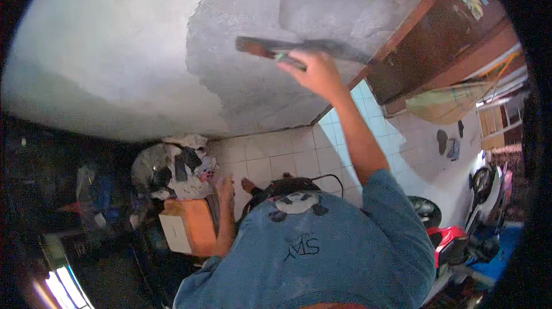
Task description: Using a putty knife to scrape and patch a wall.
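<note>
- My right hand (313, 73) is raised to the wall (115, 50), fingers wrapped around the handle of a plastering trowel (299, 49).
- Trowel blade lies flat on the wet grey plaster patch (247, 90), long axis roughly horizontal, running left and right of my grip.
- My left hand (225, 185) hangs low near an orange box (192, 225), fingers loosely extended, holding nothing; it is well apart from the trowel.
</note>
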`<state>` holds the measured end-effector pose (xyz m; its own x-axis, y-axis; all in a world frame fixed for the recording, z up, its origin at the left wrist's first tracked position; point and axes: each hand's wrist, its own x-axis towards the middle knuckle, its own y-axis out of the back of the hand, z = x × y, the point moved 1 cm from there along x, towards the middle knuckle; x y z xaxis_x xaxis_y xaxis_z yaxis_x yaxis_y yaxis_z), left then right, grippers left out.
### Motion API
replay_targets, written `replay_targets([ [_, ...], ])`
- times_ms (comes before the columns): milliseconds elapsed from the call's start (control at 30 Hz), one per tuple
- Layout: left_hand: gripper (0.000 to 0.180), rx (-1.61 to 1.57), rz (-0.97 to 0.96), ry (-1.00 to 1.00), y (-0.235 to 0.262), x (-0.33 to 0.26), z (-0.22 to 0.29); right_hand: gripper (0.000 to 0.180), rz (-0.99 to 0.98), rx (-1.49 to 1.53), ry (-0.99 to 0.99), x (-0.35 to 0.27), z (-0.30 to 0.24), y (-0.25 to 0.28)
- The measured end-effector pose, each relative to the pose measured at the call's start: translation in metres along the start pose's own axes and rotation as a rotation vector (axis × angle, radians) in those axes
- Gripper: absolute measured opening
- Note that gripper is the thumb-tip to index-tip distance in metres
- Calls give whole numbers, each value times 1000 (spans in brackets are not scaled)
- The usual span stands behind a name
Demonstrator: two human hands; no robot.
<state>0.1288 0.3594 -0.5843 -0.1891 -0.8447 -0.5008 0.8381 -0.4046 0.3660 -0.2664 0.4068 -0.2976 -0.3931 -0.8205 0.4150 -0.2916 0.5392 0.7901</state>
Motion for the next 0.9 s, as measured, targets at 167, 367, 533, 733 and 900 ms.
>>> replay_targets([
  [167, 33, -193, -71, 284, -8, 75, -151, 33, 19, 189, -184, -66, -5, 61],
  [367, 42, 63, -15, 114, -27, 52, 23, 31, 128, 7, -340, -75, 86, 116],
  [533, 32, -298, 74, -141, -82, 23, 40, 37, -24, -35, 35, -12, 23, 37],
  [733, 34, -538, -44, 254, -142, -24, -18, 35, -99, 291, -78, -87, 78, 102],
  [900, 27, -360, -33, 56, -127, -33, -30, 27, -15, -3, -207, -75, 142, 145],
])
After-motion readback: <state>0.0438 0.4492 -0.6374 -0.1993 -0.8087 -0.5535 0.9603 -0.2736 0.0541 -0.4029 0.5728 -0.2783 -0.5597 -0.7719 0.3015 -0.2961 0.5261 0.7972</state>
